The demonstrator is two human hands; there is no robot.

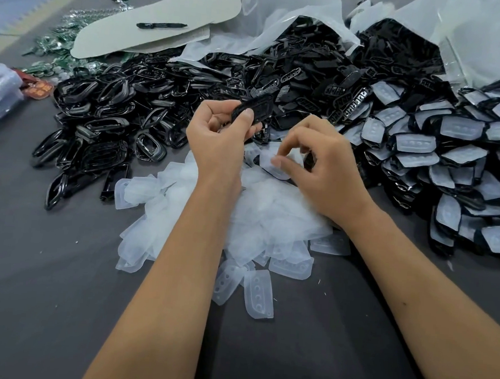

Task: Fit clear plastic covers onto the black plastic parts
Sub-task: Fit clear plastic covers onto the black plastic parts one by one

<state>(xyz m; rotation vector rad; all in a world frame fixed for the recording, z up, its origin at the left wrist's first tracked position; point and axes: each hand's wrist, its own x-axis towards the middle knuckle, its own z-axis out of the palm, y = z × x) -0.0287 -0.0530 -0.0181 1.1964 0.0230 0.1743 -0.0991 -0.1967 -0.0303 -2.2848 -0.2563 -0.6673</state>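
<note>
Grey tabletop point(48, 265) fills the frame, heaped with black parts across the upper half and finished, covered pieces stacked at the right edge point(450, 149). Your left hand point(220, 134) grips one black plastic part point(255, 109) above centre, thumb pressed on its face and fingers curled behind. Your right hand point(317, 170), just right of centre, pinches a clear plastic cover point(276, 164) off the loose pile of covers point(258, 219) at centre frame. Cover and part sit near each other but apart; fitting has not begun. Covers in the pile overlap and look thin, so you may well lift two stuck together. A cover turned the wrong way would probably leave its bumps off the part's openings. A white board with a black pen point(162, 25) lies at upper left.
</note>
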